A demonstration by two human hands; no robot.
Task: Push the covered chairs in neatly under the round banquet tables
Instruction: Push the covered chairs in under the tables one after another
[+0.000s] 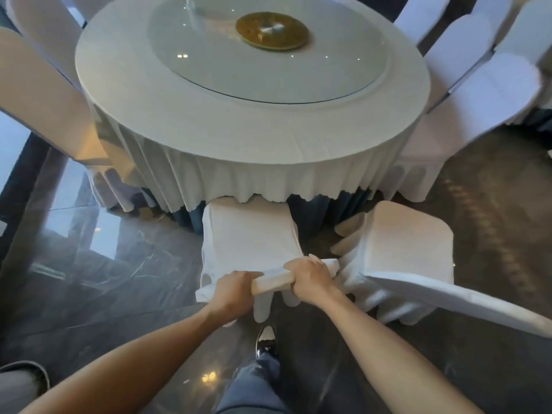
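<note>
Both hands — left hand and right hand — curl around the top of the covered chair back, whose seat front sits just under the round table skirt; a second chair stands beside it.

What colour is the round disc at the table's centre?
Gold, with a shiny middle; the disc shows in the head view.

Glossy dark marble floor, light reflections
</note>
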